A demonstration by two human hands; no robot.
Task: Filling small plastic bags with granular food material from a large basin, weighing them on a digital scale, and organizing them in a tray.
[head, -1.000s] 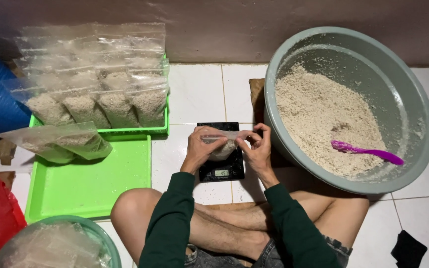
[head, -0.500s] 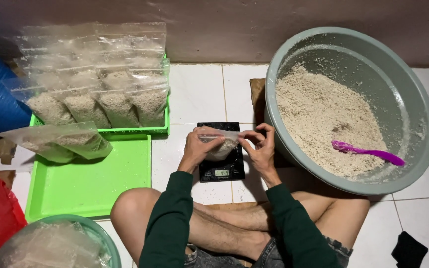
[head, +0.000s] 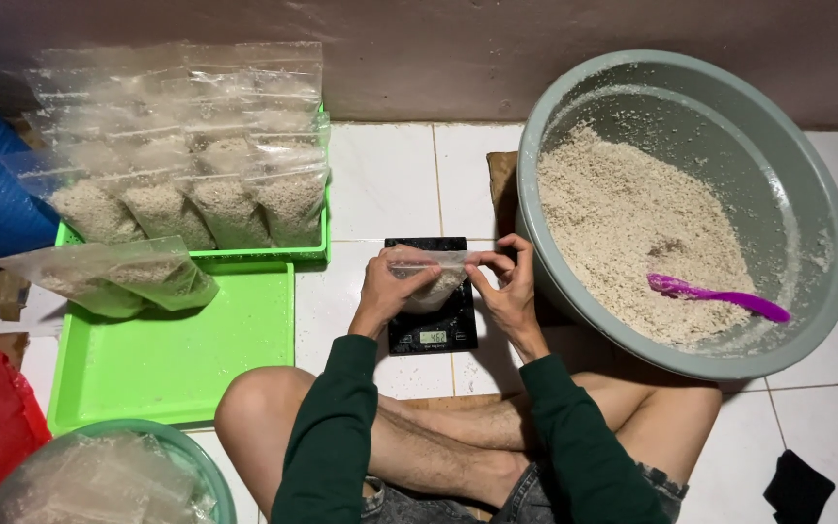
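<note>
Both hands close on the same small clear plastic bag (head: pixel 434 277), which hangs just above the black kitchen scale (head: pixel 431 309). The left hand (head: pixel 395 289) wraps the bag's left end, fingers curled over the top edge and thumb underneath, a full grasp rather than a fingertip hold. The right hand (head: pixel 506 286) pinches the bag's right top corner between thumb and forefinger, the other fingers loosely bent behind. Between the two grips the bag's mouth is stretched into a flat strip, and its lower part sags, filled with pale crumbly grain. Whether the bag's bottom touches the scale's platform cannot be told; it covers most of the platform, leaving the scale's lit display visible on the near edge.

Taking the scale as the landmark: to its right, almost touching the right hand's knuckles, stands a large grey-green basin (head: pixel 807 194) holding a heap of the same pale grain, with a purple scoop (head: pixel 715 296) lying on the heap's near right slope. To the scale's left lies a bright green tray (head: pixel 177 359), and one filled bag (head: pixel 113 277) rests on its side at the tray's far left corner. Beyond the scale and to the left, a row of filled clear bags (head: pixel 196 204) stands upright in a second green tray. The person's crossed bare legs are on the scale's near side.
</note>
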